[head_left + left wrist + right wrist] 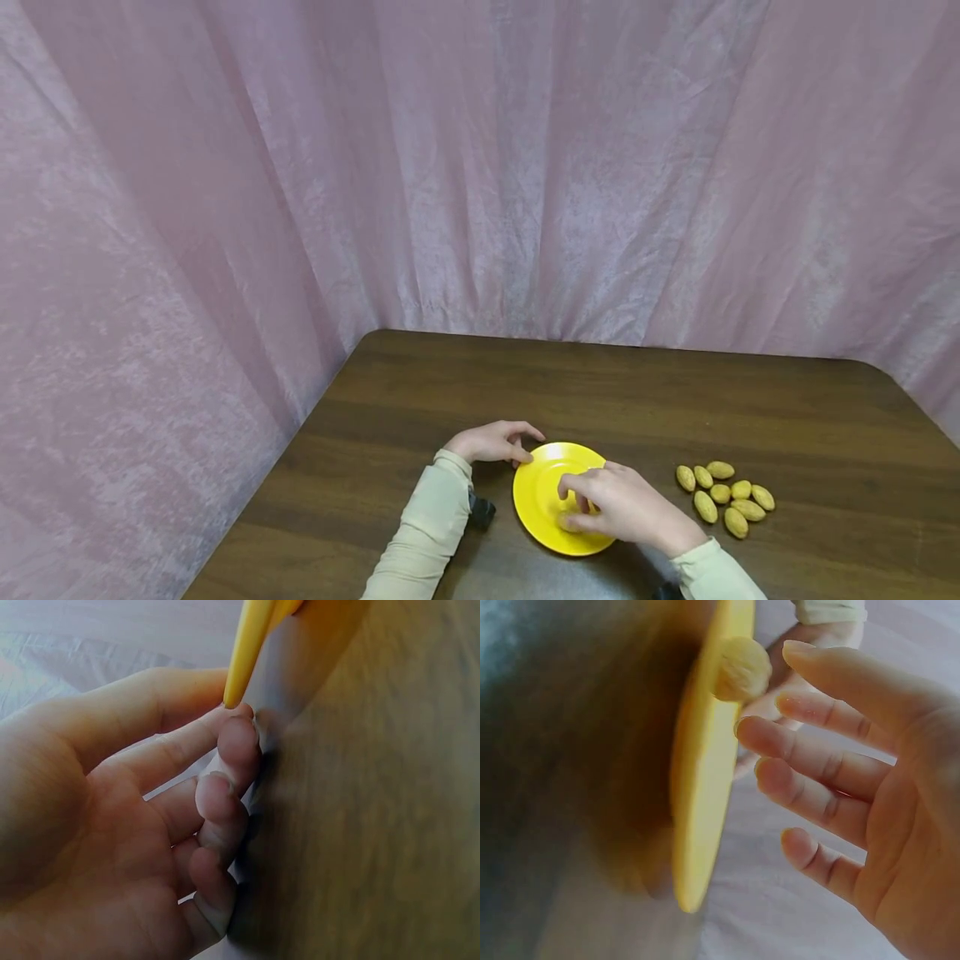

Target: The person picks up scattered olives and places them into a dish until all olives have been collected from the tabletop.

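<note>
On a brown table (pixel 450 375), a yellow plate (pixel 534 500) bears one nut (pixel 742 669). At its ten o'clock rim, the left hand (pixel 493 442) rests a thumb, fingers loosely curved. From three o'clock, the right hand (pixel 618 507) reaches over, fingers spread, holding nothing, near that nut. Farther toward three o'clock lie nine loose nuts (pixel 720 494).

The right grip (pixel 618 504) hides part of the yellow plate (pixel 536 500) beneath it and some of the round lump (pixel 742 669) near its thumb. The rim covers the left grip (pixel 491 442)'s thumb tip; whether it pinches cannot be told. Beside that grip the surface (pixel 360 825) blurs. Behind both grips, the sleeves (pixel 420 525) are cut off.
</note>
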Motion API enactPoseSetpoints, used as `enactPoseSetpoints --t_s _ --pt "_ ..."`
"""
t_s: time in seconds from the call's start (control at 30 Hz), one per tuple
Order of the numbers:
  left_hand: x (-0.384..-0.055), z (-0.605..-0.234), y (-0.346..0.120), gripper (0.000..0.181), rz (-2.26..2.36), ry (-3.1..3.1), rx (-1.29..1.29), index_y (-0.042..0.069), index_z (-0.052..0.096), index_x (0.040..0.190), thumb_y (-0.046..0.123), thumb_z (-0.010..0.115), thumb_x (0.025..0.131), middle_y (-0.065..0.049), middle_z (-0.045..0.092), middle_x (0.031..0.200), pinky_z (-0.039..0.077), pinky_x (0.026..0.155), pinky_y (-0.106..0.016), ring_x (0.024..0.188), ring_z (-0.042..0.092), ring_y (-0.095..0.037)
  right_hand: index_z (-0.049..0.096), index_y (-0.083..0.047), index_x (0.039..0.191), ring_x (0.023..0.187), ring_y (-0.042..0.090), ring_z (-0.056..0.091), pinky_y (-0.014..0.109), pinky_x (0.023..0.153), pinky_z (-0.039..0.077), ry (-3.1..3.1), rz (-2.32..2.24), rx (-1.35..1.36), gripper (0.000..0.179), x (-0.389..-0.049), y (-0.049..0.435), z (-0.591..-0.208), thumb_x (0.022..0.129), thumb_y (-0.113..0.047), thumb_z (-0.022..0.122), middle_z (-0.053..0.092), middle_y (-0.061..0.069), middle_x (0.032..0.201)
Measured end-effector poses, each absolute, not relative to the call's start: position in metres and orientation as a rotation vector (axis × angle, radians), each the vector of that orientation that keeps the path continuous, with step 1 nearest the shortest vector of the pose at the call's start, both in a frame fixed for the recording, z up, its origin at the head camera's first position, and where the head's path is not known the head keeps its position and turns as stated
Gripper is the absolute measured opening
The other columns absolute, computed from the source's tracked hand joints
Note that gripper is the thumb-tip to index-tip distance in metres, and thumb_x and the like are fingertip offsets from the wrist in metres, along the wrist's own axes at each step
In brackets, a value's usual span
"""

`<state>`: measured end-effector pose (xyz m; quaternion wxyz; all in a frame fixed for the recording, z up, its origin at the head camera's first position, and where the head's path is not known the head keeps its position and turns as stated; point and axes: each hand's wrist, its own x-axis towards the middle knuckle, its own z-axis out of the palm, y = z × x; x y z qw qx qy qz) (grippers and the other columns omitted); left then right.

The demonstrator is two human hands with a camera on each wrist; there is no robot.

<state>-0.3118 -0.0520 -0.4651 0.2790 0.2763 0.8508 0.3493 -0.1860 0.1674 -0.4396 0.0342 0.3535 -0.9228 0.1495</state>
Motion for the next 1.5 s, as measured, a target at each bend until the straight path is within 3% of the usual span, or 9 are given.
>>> enactPoseSetpoints --t_s 0.3,0.53,0.77,1.2,1.5 --pt "-0.312 -0.47 -0.052 0.045 0.979 2.276 0.714 0.015 0.056 0.133 0.014 0.067 0.089 -0.001 0.056 0.072 0.041 0.066 -0.024 0.068 0.052 -0.013 0.064 -0.02 0.099 0.061 -0.006 0.04 0.024 0.065 0.038 -2.859 0.393 0.969 0.023 -0.188 0.19 -0.427 0.082 -0.026 0.077 0.053 -0.02 0.071" --pt "-0.312 -0.47 -0.053 0.046 0.987 2.246 0.752 0.018 0.057 0.135 0.013 0.066 0.09 -0.002 0.057 0.074 0.042 0.066 -0.024 0.069 0.053 -0.013 0.065 -0.021 0.098 0.061 -0.006 0.039 0.025 0.064 0.037 -2.869 0.338 0.803 0.025 -0.191 0.214 -0.421 0.078 -0.021 0.08 0.049 -0.021 0.068" --pt "-0.313 -0.47 -0.054 0.038 0.977 2.244 0.748 0.021 0.065 0.127 0.017 0.067 0.09 0.0 0.058 0.073 0.041 0.063 -0.022 0.067 0.053 -0.011 0.065 -0.018 0.095 0.058 -0.004 0.042 0.019 0.054 0.037 -2.943 0.403 0.636 0.023 -0.193 0.243 -0.417 0.077 -0.016 0.08 0.054 -0.017 0.07" --pt "-0.314 -0.469 -0.055 0.036 0.973 2.265 0.72 0.024 0.067 0.125 0.019 0.068 0.089 -0.001 0.06 0.073 0.042 0.066 -0.025 0.069 0.054 -0.013 0.066 -0.016 0.098 0.082 0.013 0.062 0.03 0.068 0.05 -3.122 0.554 0.574 0.026 -0.201 0.278 -0.423 0.076 -0.018 0.081 0.068 -0.005 0.093" --pt "-0.315 -0.471 -0.055 0.036 0.971 2.269 0.714 0.023 0.067 0.125 0.02 0.068 0.089 0.001 0.059 0.071 0.041 0.064 -0.024 0.068 0.053 -0.012 0.066 -0.018 0.096 0.089 0.018 0.06 0.043 0.076 0.047 -3.12 0.494 0.577 0.026 -0.205 0.296 -0.436 0.075 -0.017 0.081 0.063 -0.005 0.098"
